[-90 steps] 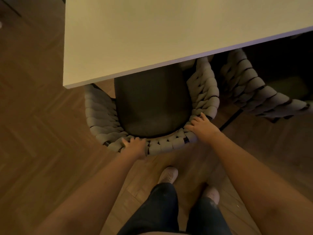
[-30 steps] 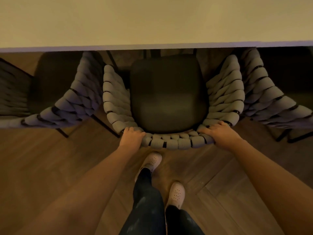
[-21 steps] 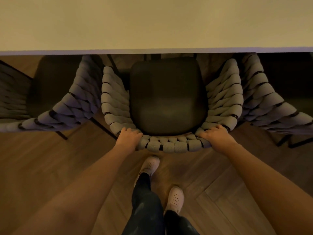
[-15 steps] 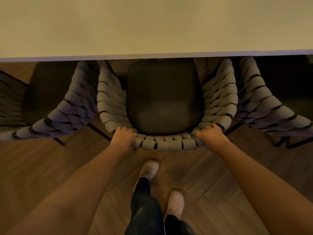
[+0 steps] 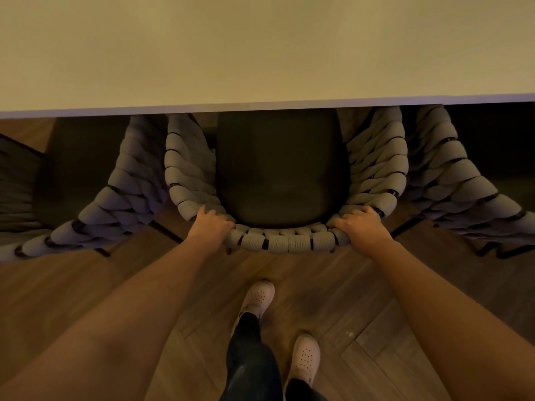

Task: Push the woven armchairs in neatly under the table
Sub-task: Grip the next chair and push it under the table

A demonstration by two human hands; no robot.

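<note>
The left hand point(image 5: 209, 227) and the right hand point(image 5: 360, 227) are set apart on the curved back rim of the middle armchair point(image 5: 289, 243), each with its fingers curled over the thick woven rope and gripping it. That chair stands square to the table point(image 5: 260, 53), the front of its dark seat cushion point(image 5: 282, 175) hidden under the table's pale edge while its back half sticks out over the wooden floor point(image 5: 86, 285). A left armchair point(image 5: 121, 195) and a right armchair point(image 5: 451, 180) flank it closely, partly under the table too, and the person's two light shoes point(image 5: 257, 298) stand just behind the middle chair.
</note>
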